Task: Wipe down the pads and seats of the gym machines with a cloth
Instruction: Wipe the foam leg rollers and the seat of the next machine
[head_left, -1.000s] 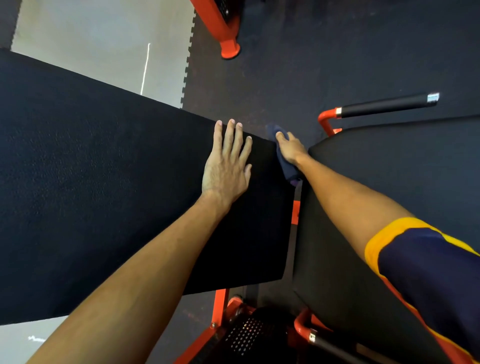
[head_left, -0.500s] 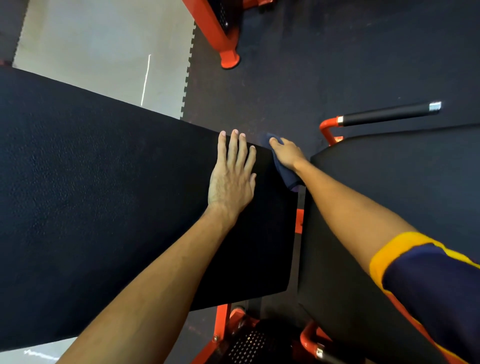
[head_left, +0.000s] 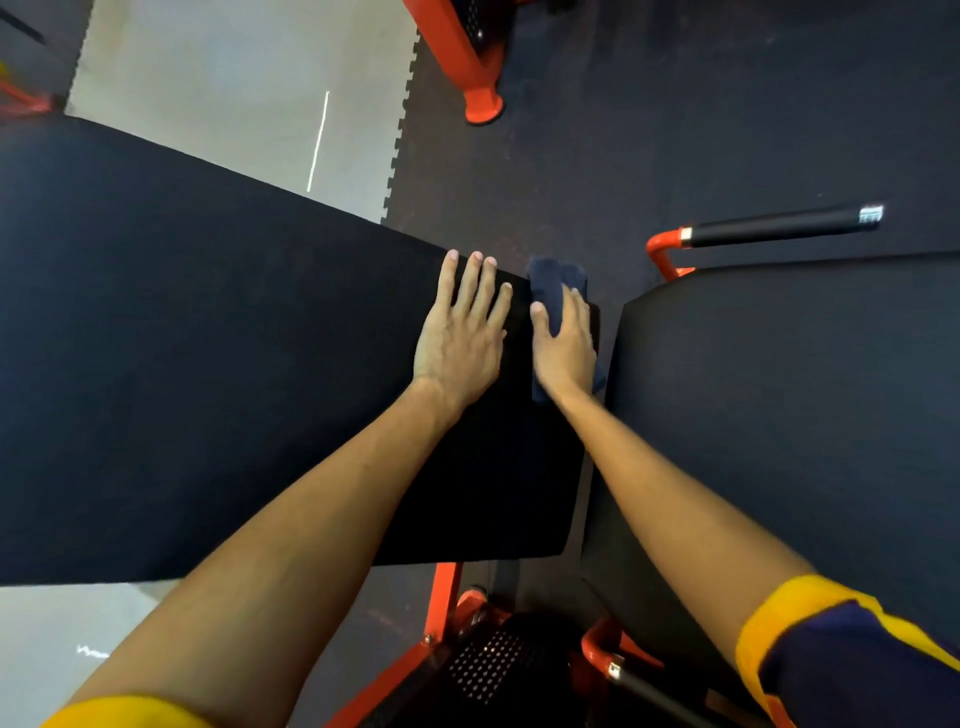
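The long black pad (head_left: 208, 364) fills the left of the view, and its right end is the part being wiped. The seat (head_left: 779, 389) lies just right of it across a narrow gap and looks like the next surface to do. An orange frame (head_left: 441, 597) shows below, near the person.

The left hand (head_left: 460, 338) lies flat and released on the pad near its right end, fingers straight and pointing far, bracing. The right hand (head_left: 563, 348) is just beside it. It presses down on the cloth (head_left: 553, 283) with its thumb spread left and its fingers laid over the fabric, not seen to clench it. The dark blue cloth sits bunched at the pad's far right corner, part under the palm and part sticking out beyond the fingers.

To do this step well, I would spread the cloth flatter under the palm so more fabric meets the pad. Then draw it along the end edge from far to near with steady pressure, overlapping the strokes. The left hand should move clear before its patch is wiped.

No brand or label shows on the pad or seat. The silver cap (head_left: 871, 213) on the far right handle (head_left: 774, 228) may carry marks, but they are too small to read.
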